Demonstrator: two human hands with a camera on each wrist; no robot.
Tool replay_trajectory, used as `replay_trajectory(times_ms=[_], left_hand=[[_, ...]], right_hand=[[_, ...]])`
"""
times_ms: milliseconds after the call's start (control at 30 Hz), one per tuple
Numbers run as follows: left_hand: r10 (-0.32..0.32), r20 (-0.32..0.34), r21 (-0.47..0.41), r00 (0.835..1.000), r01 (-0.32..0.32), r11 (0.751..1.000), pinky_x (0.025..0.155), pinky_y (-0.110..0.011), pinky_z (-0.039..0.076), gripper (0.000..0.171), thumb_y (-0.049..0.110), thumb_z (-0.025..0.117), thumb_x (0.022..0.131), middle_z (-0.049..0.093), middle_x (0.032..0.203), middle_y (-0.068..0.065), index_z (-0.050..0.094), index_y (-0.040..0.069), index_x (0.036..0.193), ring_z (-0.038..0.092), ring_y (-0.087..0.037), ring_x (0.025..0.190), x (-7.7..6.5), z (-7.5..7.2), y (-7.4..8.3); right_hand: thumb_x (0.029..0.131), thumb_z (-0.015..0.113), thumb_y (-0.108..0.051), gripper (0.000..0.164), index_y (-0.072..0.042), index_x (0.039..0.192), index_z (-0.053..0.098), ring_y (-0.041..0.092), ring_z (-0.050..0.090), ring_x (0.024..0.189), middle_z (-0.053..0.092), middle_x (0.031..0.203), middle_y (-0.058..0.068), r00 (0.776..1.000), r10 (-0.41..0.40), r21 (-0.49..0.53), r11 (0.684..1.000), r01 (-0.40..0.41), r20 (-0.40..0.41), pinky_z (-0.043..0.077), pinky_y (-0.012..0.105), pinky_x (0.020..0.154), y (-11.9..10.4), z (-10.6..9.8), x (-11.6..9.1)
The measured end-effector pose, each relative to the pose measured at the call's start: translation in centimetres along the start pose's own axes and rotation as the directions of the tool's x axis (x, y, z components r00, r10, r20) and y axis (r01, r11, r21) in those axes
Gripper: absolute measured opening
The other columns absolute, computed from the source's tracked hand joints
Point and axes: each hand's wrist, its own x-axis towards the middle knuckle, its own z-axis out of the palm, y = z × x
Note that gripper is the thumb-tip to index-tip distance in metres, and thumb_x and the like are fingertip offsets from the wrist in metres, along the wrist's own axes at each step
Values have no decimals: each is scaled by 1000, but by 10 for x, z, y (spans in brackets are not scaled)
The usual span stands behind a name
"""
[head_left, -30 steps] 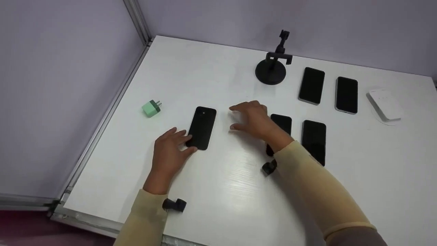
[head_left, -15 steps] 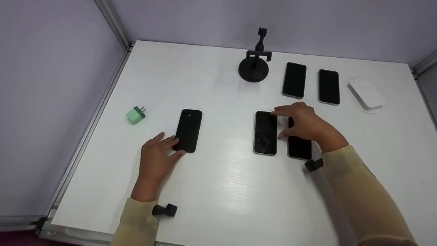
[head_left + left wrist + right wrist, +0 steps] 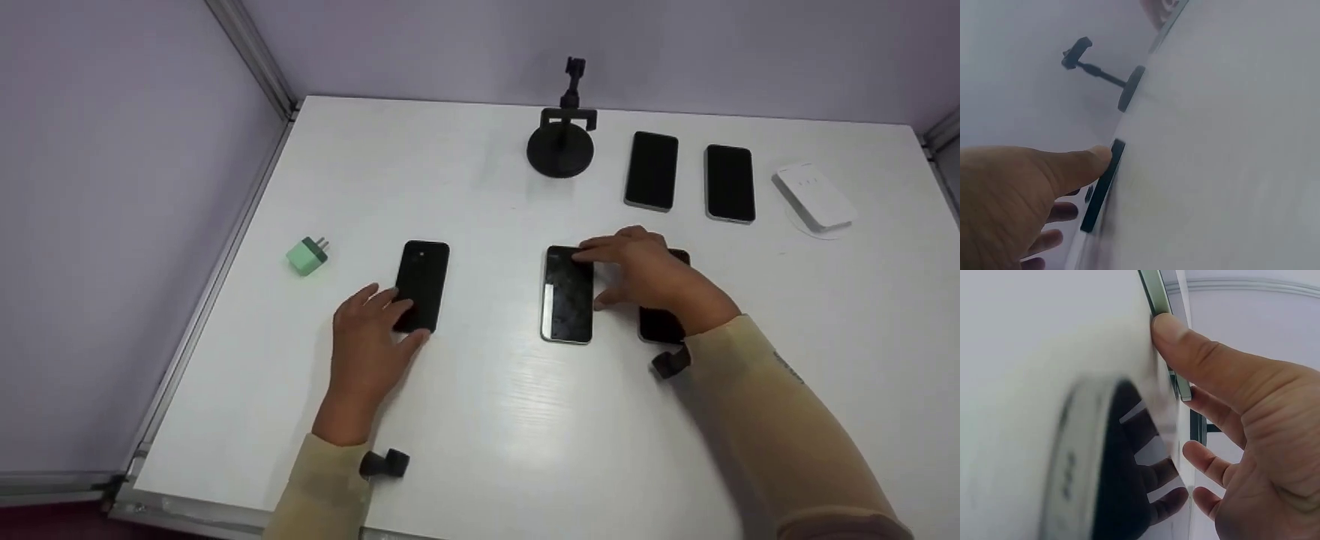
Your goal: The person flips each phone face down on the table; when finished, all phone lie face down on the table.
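Note:
On the white table, a black phone point(image 3: 429, 277) lies back up, its camera at the far end. My left hand point(image 3: 366, 345) rests beside it, fingers at the left edge; in the left wrist view the thumb point(image 3: 1081, 169) touches the phone's near end. A second phone point(image 3: 567, 304) lies screen up at centre right, a bright reflection along its left side. My right hand point(image 3: 641, 274) touches it: the index fingertip is over its upper right corner, and the thumb point(image 3: 1202, 349) is against its side edge. Another phone point(image 3: 661, 324) lies partly hidden under that hand.
At the back stands a black phone stand point(image 3: 560, 150) with a round base. Two dark-screened phones point(image 3: 651, 171) lie to its right, then a white box-shaped device point(image 3: 814, 196). A green plug charger point(image 3: 307, 256) lies at left. Walls border the table's back and sides.
My right hand moved right over the screen-up phones, then came back slightly left. The phone it touches has shifted left, away from the phone beside it. My left hand stays beside the black phone.

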Motion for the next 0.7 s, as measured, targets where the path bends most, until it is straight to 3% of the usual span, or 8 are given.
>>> replay_trajectory(times_ms=[100,167,300,400,567,700], left_hand=[[58,-6,-3,998,-58,998,127,-58,34,46,30,88,95,72,145,-14,78,7,133,52,-36,149,3,8,26],[118,34,-15,992,-117,993,125,-56,37,44,31,86,96,75,140,-12,78,8,133,57,-35,144,5,16,43],[239,149,-5,959,-242,970,124,-52,41,51,37,82,99,77,137,-10,73,11,142,63,-32,139,12,37,75],[289,217,37,932,-303,952,123,-49,42,58,42,81,99,76,139,-9,69,15,149,63,-29,140,18,51,93],[308,293,95,905,-349,933,124,-48,41,63,48,79,100,71,149,-8,65,20,154,57,-27,148,23,67,111],[326,292,106,899,-369,923,125,-49,41,58,49,76,101,67,153,-9,68,19,151,54,-28,151,25,74,116]], right_hand=[[83,97,-22,77,-18,154,65,45,43,149,56,165,9,1000,-4,18,1000,4,-2,27,72,120,-4,2,1],[82,98,-23,79,-17,154,65,46,41,151,56,165,10,1000,8,37,999,-8,-4,25,72,121,-5,3,1],[80,100,-26,83,-14,154,64,46,41,151,58,162,12,999,40,44,998,-39,-25,24,73,122,-6,4,1],[79,101,-28,84,-13,153,63,46,45,149,62,158,13,997,60,33,998,-59,-49,28,73,120,-6,6,0],[78,102,-28,84,-12,152,65,46,50,145,65,155,13,995,66,35,997,-63,-80,33,72,117,-7,10,-1],[79,100,-28,80,-10,149,67,46,51,144,66,153,13,994,36,58,998,-30,-101,33,70,118,-7,11,-3]])
